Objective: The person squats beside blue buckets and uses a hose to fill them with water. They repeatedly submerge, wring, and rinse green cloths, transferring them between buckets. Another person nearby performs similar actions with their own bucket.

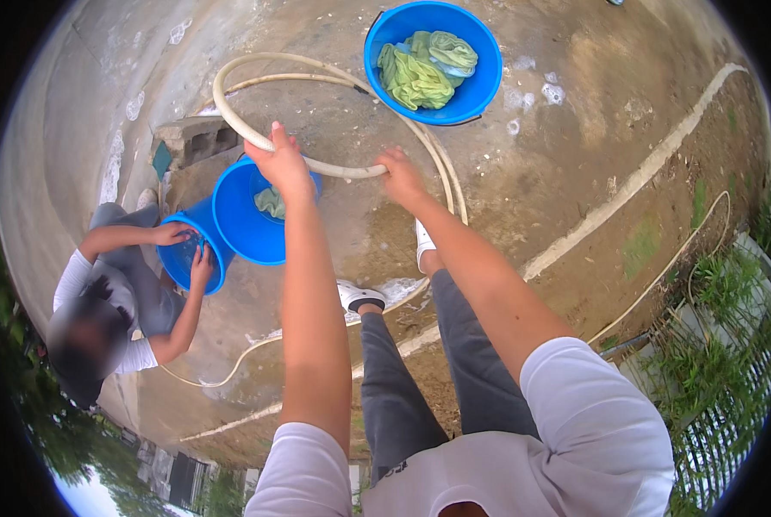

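A pale garden hose (343,171) runs between my two hands in front of me. My left hand (285,165) grips it on one side, where it bends up into a large loop. My right hand (401,174) is closed around it farther right, near what looks like its end. Below my left forearm stands a blue bucket (243,220) with a greenish cloth (270,202) inside. Past my hands, another blue bucket (375,64) holds wet green and yellowish cloths (424,74).
At the left a co-worker (127,278) crouches with both hands in a third blue bucket (185,284). A hollow concrete block (194,142) sits behind the buckets. Hose coils (447,174) lie around my feet on wet, sudsy concrete. Plants (728,304) border the right side.
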Action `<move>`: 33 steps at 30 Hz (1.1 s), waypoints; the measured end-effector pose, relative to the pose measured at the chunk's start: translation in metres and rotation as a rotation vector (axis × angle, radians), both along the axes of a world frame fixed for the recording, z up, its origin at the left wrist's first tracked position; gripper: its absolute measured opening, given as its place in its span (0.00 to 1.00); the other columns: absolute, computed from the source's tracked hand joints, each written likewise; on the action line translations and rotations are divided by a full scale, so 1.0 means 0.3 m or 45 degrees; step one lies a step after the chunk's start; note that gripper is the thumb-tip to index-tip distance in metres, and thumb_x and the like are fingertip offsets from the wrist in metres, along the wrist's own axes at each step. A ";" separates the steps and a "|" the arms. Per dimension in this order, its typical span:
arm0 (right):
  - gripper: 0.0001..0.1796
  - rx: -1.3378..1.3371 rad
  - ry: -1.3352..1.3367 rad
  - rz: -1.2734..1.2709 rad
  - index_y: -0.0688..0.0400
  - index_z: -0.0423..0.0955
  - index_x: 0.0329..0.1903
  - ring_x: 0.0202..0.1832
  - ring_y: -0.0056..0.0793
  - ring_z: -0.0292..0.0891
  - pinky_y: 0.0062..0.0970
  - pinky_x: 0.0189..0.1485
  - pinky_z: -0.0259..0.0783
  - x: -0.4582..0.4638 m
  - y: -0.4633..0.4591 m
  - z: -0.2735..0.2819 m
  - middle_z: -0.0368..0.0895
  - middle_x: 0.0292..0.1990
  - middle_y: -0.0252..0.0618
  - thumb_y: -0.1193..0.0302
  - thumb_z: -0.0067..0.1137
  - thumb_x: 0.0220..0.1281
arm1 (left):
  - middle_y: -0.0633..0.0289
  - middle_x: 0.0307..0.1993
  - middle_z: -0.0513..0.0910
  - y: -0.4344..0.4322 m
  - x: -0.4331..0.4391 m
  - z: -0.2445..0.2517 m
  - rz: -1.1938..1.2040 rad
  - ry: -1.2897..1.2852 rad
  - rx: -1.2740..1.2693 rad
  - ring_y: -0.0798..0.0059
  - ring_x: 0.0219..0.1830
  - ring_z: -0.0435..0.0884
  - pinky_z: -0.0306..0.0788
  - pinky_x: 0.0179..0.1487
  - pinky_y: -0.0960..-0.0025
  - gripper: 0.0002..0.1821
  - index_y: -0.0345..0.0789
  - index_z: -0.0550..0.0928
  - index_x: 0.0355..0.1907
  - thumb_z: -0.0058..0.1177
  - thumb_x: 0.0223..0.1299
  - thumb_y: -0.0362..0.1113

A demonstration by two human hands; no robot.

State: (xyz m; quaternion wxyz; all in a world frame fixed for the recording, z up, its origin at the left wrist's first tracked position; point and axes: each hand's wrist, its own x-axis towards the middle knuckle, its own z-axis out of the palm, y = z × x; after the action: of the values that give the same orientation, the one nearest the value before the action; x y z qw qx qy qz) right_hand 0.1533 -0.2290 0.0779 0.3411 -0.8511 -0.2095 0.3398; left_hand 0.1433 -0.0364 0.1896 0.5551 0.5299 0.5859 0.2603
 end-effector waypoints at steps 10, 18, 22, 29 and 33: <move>0.20 -0.705 -0.178 0.134 0.46 0.76 0.47 0.70 0.48 0.50 0.36 0.68 0.58 0.139 -0.792 -0.008 0.57 0.68 0.49 0.82 0.52 0.54 | 0.57 0.34 0.78 -0.311 -0.167 -0.025 0.077 0.032 -0.329 0.76 0.25 0.77 0.72 0.26 0.74 0.22 0.33 0.56 0.60 0.43 0.69 0.37; 0.30 -0.527 0.566 -0.723 0.45 0.45 0.72 0.56 0.50 0.70 0.44 0.53 0.72 0.278 -1.042 0.083 0.64 0.61 0.53 0.61 0.40 0.71 | 0.53 0.28 0.76 -0.627 -0.172 -0.022 -0.078 0.151 -0.781 0.66 0.23 0.80 0.78 0.24 0.65 0.15 0.35 0.57 0.53 0.34 0.72 0.41; 0.41 0.066 1.236 -1.507 0.45 0.31 0.74 0.53 0.55 0.71 0.52 0.51 0.72 0.231 -0.952 0.154 0.58 0.64 0.55 0.48 0.41 0.69 | 0.52 0.30 0.78 -0.694 -0.142 -0.021 -0.113 0.115 -0.924 0.64 0.29 0.82 0.81 0.28 0.64 0.14 0.35 0.57 0.51 0.33 0.72 0.41; 0.45 0.146 0.784 -1.674 0.49 0.28 0.73 0.52 0.45 0.70 0.52 0.52 0.71 -0.044 -0.702 0.227 0.55 0.63 0.49 0.59 0.51 0.67 | 0.54 0.33 0.78 -0.889 -0.152 0.021 0.011 -0.069 -1.011 0.68 0.33 0.82 0.80 0.32 0.69 0.12 0.38 0.57 0.48 0.34 0.73 0.43; 0.44 0.412 0.664 -2.089 0.50 0.23 0.73 0.49 0.43 0.74 0.45 0.48 0.76 -0.044 -0.747 0.229 0.54 0.63 0.50 0.75 0.45 0.67 | 0.52 0.40 0.80 -0.990 -0.157 0.081 -0.133 -0.157 -1.158 0.66 0.38 0.82 0.76 0.42 0.65 0.11 0.39 0.59 0.48 0.35 0.73 0.44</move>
State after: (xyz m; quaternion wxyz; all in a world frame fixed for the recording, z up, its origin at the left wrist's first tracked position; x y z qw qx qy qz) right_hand 0.1399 -0.4532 0.1468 0.6315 -0.5695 0.5080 0.1371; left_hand 0.0962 -0.3332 0.2140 0.7773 0.2449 0.5791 -0.0203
